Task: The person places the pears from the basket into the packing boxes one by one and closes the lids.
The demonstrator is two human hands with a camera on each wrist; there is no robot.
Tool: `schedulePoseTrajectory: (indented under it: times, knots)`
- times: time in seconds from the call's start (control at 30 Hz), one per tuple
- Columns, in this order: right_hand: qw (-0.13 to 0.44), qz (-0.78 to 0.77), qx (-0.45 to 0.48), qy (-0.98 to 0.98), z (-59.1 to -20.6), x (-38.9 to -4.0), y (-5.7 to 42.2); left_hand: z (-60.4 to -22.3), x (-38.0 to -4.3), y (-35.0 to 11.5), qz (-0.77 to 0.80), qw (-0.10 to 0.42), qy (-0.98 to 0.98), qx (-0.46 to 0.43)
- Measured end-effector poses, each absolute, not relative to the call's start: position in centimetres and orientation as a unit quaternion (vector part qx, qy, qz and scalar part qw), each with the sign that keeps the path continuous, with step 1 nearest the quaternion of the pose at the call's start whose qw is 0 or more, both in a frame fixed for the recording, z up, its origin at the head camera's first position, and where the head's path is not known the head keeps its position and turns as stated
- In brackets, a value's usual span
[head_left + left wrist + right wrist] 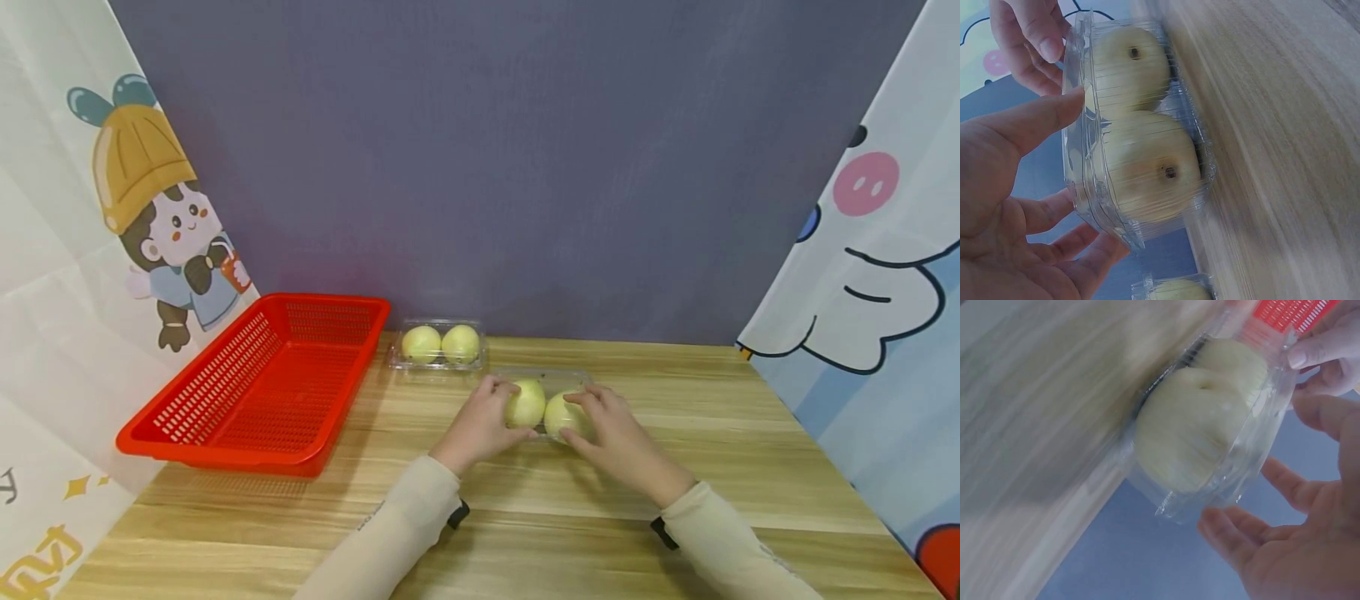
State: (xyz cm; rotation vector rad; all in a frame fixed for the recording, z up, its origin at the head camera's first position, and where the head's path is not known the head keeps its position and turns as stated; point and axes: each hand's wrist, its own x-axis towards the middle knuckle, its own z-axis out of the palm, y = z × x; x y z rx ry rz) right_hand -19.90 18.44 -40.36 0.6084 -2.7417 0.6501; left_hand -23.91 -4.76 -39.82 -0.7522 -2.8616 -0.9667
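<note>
A clear plastic fruit box holds two round, pale yellow fruits that look like pears or apples. My left hand grips its left end, with the thumb at the near rim and the fingers bent round the end. At the right end, my right hand holds the box in the same way, its fingertips along the rim. In the left wrist view, the lid's ribbed clear plastic covers both fruits, and dark blossom ends show through it.
Behind and to the left, a second clear box with two similar fruits stands by the grey-blue backdrop. A red plastic basket sits at the left of the wooden table. Printed cloths flank both sides.
</note>
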Motion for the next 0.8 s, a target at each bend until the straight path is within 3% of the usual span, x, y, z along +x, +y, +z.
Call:
schedulePoseTrajectory:
  times: [0.8]
  knots:
    - [0.118,0.205,0.209,-0.949,-40.17,-20.23,18.17,-39.79,-24.0,-4.65,-0.316,0.005,-0.918,-0.24]
